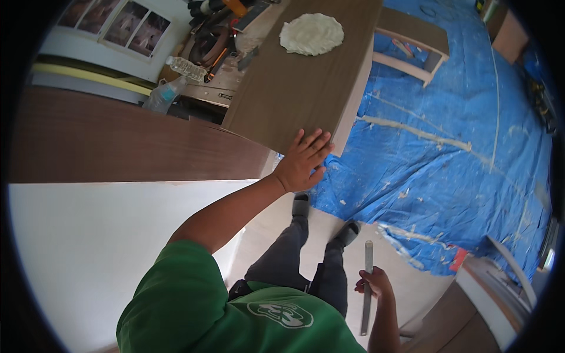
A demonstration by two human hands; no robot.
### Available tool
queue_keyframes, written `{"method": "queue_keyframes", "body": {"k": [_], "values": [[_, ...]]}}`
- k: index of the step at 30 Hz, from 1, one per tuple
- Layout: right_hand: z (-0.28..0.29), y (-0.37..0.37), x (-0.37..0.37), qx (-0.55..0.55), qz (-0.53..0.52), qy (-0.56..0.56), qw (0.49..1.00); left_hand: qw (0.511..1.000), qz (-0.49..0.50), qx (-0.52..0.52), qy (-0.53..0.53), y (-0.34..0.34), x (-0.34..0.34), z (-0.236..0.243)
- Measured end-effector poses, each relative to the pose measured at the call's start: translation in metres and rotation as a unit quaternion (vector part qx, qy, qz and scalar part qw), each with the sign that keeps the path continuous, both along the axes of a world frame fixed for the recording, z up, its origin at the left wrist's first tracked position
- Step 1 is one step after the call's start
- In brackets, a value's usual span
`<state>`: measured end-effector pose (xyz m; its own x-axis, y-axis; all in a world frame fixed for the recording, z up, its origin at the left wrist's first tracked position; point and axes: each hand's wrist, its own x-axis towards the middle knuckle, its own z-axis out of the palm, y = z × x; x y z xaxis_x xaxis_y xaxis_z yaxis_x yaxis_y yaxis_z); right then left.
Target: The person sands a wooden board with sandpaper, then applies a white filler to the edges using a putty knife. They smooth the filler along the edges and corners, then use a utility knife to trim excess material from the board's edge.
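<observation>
My left hand point(303, 160) rests with fingers apart on the near end of a brown wooden board point(294, 88) at the top centre. A flattened mound of white paste point(311, 34) lies on the far part of that board. At the lower right, my right hand point(376, 281) grips a long narrow metal strip point(368, 315), held upright in the picture beside my legs.
A workbench point(200, 93) holds tools point(220, 59), a plastic bottle point(182, 66) and a bag point(162, 94). Right of the board, a wooden stool point(412, 29) stands on blue sheeting point(441, 182). A brown panel point(100, 141) is at left, curved wooden pieces point(482, 306) lower right.
</observation>
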<state>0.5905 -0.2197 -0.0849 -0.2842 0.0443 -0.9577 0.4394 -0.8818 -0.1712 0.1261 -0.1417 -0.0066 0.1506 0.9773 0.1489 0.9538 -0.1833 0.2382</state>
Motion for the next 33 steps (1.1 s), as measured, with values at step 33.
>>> {"method": "queue_keyframes", "body": {"k": [33], "values": [[0.18, 0.268, -0.697, 0.349, -0.176, 0.218, 0.894, 0.869, 0.263, 0.037, -0.418, 0.03, -0.323, 0.081]]}}
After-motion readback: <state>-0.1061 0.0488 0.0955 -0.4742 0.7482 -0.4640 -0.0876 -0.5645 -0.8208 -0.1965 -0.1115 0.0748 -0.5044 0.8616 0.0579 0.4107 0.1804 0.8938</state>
